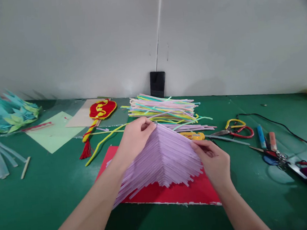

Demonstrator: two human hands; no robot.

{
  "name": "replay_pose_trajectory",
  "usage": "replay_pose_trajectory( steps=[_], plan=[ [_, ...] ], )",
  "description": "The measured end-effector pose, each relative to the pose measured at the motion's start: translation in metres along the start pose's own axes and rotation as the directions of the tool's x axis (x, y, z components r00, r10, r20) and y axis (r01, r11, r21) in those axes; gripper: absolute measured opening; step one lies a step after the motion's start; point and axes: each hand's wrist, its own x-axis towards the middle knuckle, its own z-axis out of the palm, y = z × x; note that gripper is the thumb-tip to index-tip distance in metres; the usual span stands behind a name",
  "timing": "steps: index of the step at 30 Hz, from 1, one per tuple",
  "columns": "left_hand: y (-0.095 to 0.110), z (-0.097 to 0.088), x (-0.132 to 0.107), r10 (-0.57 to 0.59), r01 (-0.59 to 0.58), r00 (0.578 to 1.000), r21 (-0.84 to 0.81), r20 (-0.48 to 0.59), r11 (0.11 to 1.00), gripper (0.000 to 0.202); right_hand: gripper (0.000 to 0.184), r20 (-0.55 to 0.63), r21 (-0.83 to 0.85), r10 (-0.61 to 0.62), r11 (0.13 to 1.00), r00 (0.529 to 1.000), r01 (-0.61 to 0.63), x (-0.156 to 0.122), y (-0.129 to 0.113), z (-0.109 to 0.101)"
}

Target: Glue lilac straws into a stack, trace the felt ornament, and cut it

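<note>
Purple piece (164,159) is up between both hands, tilted over the red board (174,197); can't tell if its lower edge touches. Left hand (137,132) pinches the peak, right hand (213,156) pinches the upper right edge.

Risk: strips (181,159) could splay or come loose if the hands pull unevenly, and a hard pinch could crease them. A rightward sweep of the right hand could bump the snips (227,130).

Counts: 1 purple piece, 1 red board, 1 strip pile (163,108) behind (too tangled to count singles), 1 cutter (196,136) just beyond the right hand, 1 pair of snips farther right, 2 markers (blue marker (261,137), pink marker (272,141)), 1 fan (102,109) left of the pile, 1 phone (157,82) upright against the wall (81,46). All on one green surface (56,204), wall aside.
</note>
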Motion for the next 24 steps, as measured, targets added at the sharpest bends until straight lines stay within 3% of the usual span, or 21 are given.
replay_pose_trajectory(
  steps=[13,24],
  plan=[
    [-0.004,-0.007,0.001,0.043,-0.040,0.992,-0.022,0.117,0.999,0.012,0.013,-0.024,-0.001,-0.007,1.000,1.000,0.007,0.000,0.001,0.000],
    [-0.001,-0.017,0.000,0.138,-0.146,0.981,0.049,0.134,0.988,0.013,0.012,-0.024,-0.016,-0.028,0.999,0.999,0.027,0.000,0.000,0.000]
  ],
)
